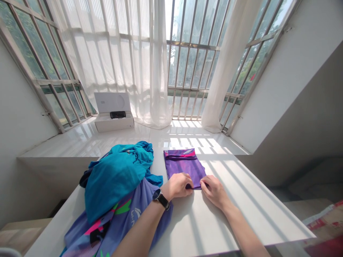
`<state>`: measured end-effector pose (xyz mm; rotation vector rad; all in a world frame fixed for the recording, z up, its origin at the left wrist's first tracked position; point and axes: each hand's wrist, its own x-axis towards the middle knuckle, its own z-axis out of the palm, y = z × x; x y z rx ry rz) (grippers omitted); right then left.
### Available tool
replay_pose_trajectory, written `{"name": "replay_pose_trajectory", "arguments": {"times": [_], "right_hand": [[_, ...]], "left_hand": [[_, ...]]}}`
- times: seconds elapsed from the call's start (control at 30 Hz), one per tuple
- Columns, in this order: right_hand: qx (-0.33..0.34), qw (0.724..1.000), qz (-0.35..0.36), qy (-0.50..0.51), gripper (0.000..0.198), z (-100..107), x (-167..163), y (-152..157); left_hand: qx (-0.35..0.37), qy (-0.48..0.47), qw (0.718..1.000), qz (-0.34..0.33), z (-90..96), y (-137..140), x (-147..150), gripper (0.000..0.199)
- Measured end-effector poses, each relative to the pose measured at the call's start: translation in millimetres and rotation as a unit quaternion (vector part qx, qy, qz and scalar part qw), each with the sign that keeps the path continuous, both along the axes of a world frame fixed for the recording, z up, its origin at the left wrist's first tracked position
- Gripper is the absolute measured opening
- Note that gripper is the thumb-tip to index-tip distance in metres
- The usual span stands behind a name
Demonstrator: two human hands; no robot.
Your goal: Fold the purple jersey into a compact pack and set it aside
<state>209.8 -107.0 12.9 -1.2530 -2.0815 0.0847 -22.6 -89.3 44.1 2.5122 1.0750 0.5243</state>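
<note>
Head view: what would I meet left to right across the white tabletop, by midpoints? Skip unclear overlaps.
Crumpled teal garment → black-strapped wristwatch → folded purple garment → right hand.

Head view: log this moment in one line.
left hand: holds purple cloth, near edge | right hand: holds its near right corner | clothes pile: left of cloth | table: under both

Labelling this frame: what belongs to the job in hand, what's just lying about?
Job in hand:
folded purple garment, pinched by left hand and right hand
white table
probably heaped teal garment, violet garment alongside

Lying about:
open white box on the sill
black object, in or on it
</note>
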Motion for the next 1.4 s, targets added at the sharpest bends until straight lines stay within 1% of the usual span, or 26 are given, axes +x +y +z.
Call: {"name": "replay_pose_trajectory", "arguments": {"times": [0.07,0.13,0.2,0.4,0.6,0.63,0.7,0.73,0.8,0.83,0.9,1.03,1.13,1.2,1.3,1.33,1.4], "right_hand": [[-0.043,0.999,0.003,-0.001,0.019,-1.3,-0.5,-0.1],[-0.053,0.999,-0.006,0.004,0.017,-1.8,0.6,0.2],[-0.05,0.999,-0.013,0.003,0.015,-1.7,2.1,0.6],[-0.02,0.999,-0.016,-0.022,0.016,-2.4,2.3,0.0],[0.011,0.998,-0.015,-0.064,0.024,1.6,0.9,-3.3],[0.02,0.997,-0.013,-0.069,0.022,3.4,-0.6,-4.8],[0.044,0.996,0.005,-0.078,0.013,6.9,-5.9,-8.2],[0.056,0.995,0.022,-0.083,0.017,8.2,-9.6,-9.7],[0.068,0.992,0.063,-0.091,0.038,9.1,-17.6,-11.5],[0.068,0.99,0.079,-0.092,0.044,8.6,-21.0,-11.5],[0.06,0.99,0.088,-0.088,0.041,6.1,-24.9,-9.5],[0.046,0.994,0.061,-0.072,0.022,-1.3,-17.9,-1.9],[0.035,0.997,0.026,-0.061,0.021,-5.2,-8.5,1.3],[0.027,0.998,0.002,-0.055,0.025,-6.2,-4.7,1.5],[0.014,0.999,-0.028,-0.041,0.029,-5.7,-2.5,0.7],[0.008,0.999,-0.035,-0.034,0.03,-5.4,-2.0,0.6],[-0.004,0.999,-0.049,-0.007,0.032,-5.0,-0.9,1.0]], "left_hand": [[-0.025,0.001,1.0,0.002,1.4,4.9,-7.1,0.019],[-0.057,0.012,0.998,-0.005,4.2,8.7,-15.2,0.021],[-0.074,0.02,0.997,-0.015,7.3,9.9,-22.0,0.018],[-0.026,0.039,0.999,0.008,13.5,2.9,-25.6,0.01],[-0.004,0.099,0.995,0.022,23.1,-3.6,-24.3,0.008],[-0.001,0.11,0.994,0.028,23.5,-4.7,-23.8,0.007],[0.007,0.123,0.992,0.04,22.6,-6.6,-22.1,0.008],[0.011,0.123,0.991,0.043,21.5,-7.2,-21.3,0.009],[0.019,0.113,0.992,0.051,19.4,-7.4,-20.3,0.008],[0.023,0.104,0.993,0.056,18.7,-7.1,-20.5,0.008],[0.026,0.077,0.994,0.069,18.4,-5.7,-22.4,0.007],[-0.01,0.026,0.995,0.1,20.3,-2.2,-30.8,0.01],[-0.047,0.013,0.993,0.106,20.3,-0.2,-37.0,0.014],[-0.07,0.003,0.994,0.084,19.3,0.4,-40.1,0.017],[-0.094,-0.004,0.995,0.026,17.2,1.1,-43.2,0.038],[-0.09,-0.003,0.996,0.018,16.5,1.8,-44.0,0.037],[-0.076,0.001,0.996,0.035,15.5,4.6,-45.5,0.022]]}}
